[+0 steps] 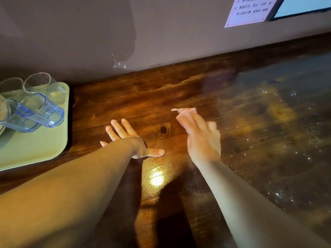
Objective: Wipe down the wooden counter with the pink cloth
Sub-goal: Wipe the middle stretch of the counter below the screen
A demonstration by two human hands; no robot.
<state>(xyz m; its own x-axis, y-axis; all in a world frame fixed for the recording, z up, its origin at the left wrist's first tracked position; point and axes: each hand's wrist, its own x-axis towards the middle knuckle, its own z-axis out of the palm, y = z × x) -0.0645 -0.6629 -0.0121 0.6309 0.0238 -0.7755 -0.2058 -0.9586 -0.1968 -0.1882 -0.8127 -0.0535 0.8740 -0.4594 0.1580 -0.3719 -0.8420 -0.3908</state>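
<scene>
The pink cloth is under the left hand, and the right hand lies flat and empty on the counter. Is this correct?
Not quite: the sides are swapped. The head view shows the pink cloth under the right hand, while the left hand lies flat and empty on the counter.

Two bare forearms, left hand (133,140) and right hand (201,138) (no sleeves, rings or watch).

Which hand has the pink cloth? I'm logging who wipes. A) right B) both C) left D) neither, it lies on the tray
A: the right hand presses the blurred pink cloth to the counter, while the left hand lies flat and empty.
</scene>
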